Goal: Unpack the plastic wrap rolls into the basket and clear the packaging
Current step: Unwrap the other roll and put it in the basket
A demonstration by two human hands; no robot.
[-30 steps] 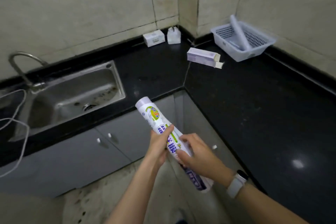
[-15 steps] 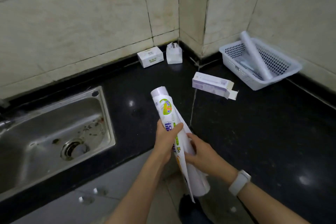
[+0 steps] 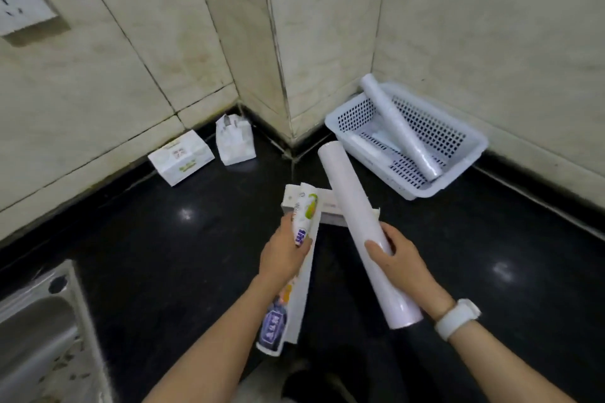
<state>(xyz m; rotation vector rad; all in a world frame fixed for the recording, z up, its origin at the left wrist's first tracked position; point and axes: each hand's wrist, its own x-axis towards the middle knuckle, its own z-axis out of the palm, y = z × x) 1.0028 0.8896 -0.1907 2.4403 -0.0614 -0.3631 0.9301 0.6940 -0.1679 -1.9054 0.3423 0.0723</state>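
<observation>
Glossy black stone counter (image 3: 183, 258), perforated white plastic basket (image 3: 458, 167), smooth filmy roll (image 3: 357, 222), printed glossy wrapper (image 3: 294, 278).

The basket (image 3: 458, 173) sits in the counter's (image 3: 163, 255) right rear corner with a roll (image 3: 399, 127) leaning in it. A carton (image 3: 327, 206) lies before it, two packs (image 3: 180, 157) rear left, the sink (image 3: 36, 330) near left.

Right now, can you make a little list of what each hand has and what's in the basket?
left hand: holds the printed wrapper, now empty
right hand: holds a bare white roll
basket: white, in the corner; one roll leans over its rim, more may lie beneath
counter: black, with a long box behind the hands
left to do: roll into basket, clear wrapper
</observation>
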